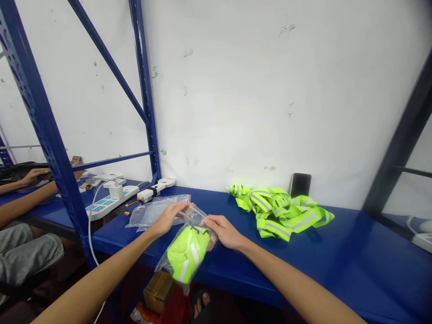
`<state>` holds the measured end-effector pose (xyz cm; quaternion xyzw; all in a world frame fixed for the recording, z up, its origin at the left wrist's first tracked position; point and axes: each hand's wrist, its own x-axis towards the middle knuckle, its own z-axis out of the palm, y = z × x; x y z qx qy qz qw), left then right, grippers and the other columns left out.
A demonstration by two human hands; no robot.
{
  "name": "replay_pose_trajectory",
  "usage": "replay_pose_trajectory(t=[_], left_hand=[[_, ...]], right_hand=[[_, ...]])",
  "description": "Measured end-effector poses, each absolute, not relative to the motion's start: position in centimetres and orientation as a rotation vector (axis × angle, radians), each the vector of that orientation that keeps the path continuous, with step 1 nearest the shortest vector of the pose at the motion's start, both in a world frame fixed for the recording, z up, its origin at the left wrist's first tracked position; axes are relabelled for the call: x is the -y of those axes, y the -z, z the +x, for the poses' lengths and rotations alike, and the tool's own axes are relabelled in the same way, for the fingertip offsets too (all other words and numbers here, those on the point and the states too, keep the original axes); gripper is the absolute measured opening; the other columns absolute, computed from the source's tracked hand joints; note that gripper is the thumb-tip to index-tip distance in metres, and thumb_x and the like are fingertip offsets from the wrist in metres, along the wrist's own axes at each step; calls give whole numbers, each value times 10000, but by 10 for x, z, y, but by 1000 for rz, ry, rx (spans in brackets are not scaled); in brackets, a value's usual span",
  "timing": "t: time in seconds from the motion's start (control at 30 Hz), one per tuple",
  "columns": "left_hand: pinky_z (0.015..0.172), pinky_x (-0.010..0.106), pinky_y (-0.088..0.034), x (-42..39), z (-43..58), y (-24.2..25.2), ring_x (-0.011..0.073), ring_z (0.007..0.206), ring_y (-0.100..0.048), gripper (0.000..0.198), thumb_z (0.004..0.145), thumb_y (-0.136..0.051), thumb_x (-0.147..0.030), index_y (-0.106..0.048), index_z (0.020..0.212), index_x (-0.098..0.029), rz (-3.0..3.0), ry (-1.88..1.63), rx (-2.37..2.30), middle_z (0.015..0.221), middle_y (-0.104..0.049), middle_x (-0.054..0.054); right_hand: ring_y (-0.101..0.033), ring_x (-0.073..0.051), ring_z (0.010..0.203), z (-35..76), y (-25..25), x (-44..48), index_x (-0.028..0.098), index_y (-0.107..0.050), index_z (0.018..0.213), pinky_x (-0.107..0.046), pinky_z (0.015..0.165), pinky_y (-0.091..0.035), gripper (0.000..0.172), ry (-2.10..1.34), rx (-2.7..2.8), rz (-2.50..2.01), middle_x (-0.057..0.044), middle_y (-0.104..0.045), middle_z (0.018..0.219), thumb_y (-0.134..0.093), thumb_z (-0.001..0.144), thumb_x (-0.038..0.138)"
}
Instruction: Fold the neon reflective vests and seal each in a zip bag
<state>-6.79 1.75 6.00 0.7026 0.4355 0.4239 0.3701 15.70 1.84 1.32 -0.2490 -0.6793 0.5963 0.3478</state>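
A clear zip bag (162,262) hangs tilted over the front edge of the blue table, with a folded neon-yellow reflective strap (189,253) inside it. My left hand (171,217) pinches the upper left of the bag's mouth. At the top right corner of the bag, my right hand (223,230) grips the plastic between thumb and fingers. Flat clear bags (148,213) lie on the table just behind my left hand. A loose heap of neon-yellow reflective straps (286,211) spreads over the table to the right of my hands.
Blue shelf posts (50,121) rise on the left. A power strip (113,201) with a white cable, a small white fan (157,189) and a dark phone (300,184) leaning on the wall stand behind. Another person's hand (35,176) works at far left. A cardboard box (158,291) sits below.
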Motion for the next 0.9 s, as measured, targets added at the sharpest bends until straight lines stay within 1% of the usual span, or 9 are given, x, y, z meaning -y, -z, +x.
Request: replay_pose_trajectory(t=[0.13, 0.2, 0.27, 0.3, 0.43, 0.53, 0.63, 0.73, 0.9], left_hand=[[797, 339, -483, -42, -118, -58, 219, 854, -613, 478, 861, -369, -504, -662, 1011, -158, 1631, -1692, -1514, 920, -676, 86], [816, 351, -479, -50, -141, -51, 227, 855, -618, 453, 858, -351, -460, -641, 1026, -155, 1552, -1811, -1741, 900, -677, 80], [889, 366, -447, -52, -155, -40, 242, 937, -612, 406, 849, -374, -429, -633, 1036, -178, 1690, -1660, -1927, 954, -684, 71], [925, 374, -426, -52, -158, -34, 250, 994, -596, 399, 853, -373, -423, -630, 1044, -185, 1814, -1536, -1980, 1020, -676, 74], [1025, 416, -336, -47, -154, -17, 270, 1188, -491, 451, 884, -337, -442, -590, 1164, -195, 2299, -959, -1975, 1249, -582, 93], [1054, 471, -280, -45, -147, -10, 287, 1263, -429, 517, 895, -310, -492, -533, 1269, -213, 2418, -634, -1988, 1351, -511, 103], [1070, 538, -211, -44, -144, -8, 304, 1305, -388, 569, 894, -297, -538, -465, 1345, -236, 2434, -434, -2010, 1399, -471, 107], [1076, 554, -184, -41, -142, -11, 310, 1303, -396, 587, 893, -300, -548, -443, 1366, -232, 2463, -358, -2002, 1404, -469, 111], [1075, 520, -211, -35, -139, -18, 296, 1276, -431, 569, 905, -297, -521, -441, 1369, -224, 2525, -352, -1989, 1371, -507, 108]], right_hand=[[-626, -165, 581, 128, -34, -65, 147, -601, 936, -298, 530, -527, 443, -1356, 1394, -679, -46, -635, 774, -529, 825, 569], [-659, -176, 641, 118, -49, -93, 133, -520, 1144, -317, 586, -540, 500, -1339, 1337, -780, -99, -658, 879, -341, 921, 544], [-676, -189, 667, 117, -58, -116, 90, -425, 1277, -331, 601, -539, 577, -1225, 1517, -1063, -147, -663, 917, -192, 958, 511], [-676, -189, 664, 122, -60, -124, 84, -425, 1287, -332, 606, -536, 559, -1070, 1648, -1214, -162, -663, 948, -222, 958, 488], [-666, -221, 818, 164, -56, -129, 131, -574, 1186, -334, 751, -505, 442, -838, 1811, -1330, -139, -665, 1045, -639, 770, 268], [-623, -233, 960, 202, -61, -117, 213, -642, 1115, -319, 834, -458, 475, -679, 1895, -1362, -67, -664, 1100, -692, 647, 152], [-592, -255, 1005, 228, -73, -107, 254, -642, 1097, -343, 840, -428, 384, -257, 1894, -1484, -33, -666, 1097, -647, 714, 284], [-583, -254, 1006, 239, -80, -106, 233, -618, 1104, -339, 835, -410, 333, 75, 1927, -1577, -54, -655, 1098, -487, 841, 389], [-485, -243, 1177, 231, -69, -129, 194, -435, 1328, -311, 925, -354, 471, 162, 2158, -1684, -120, -513, 1308, -435, 860, 252]])
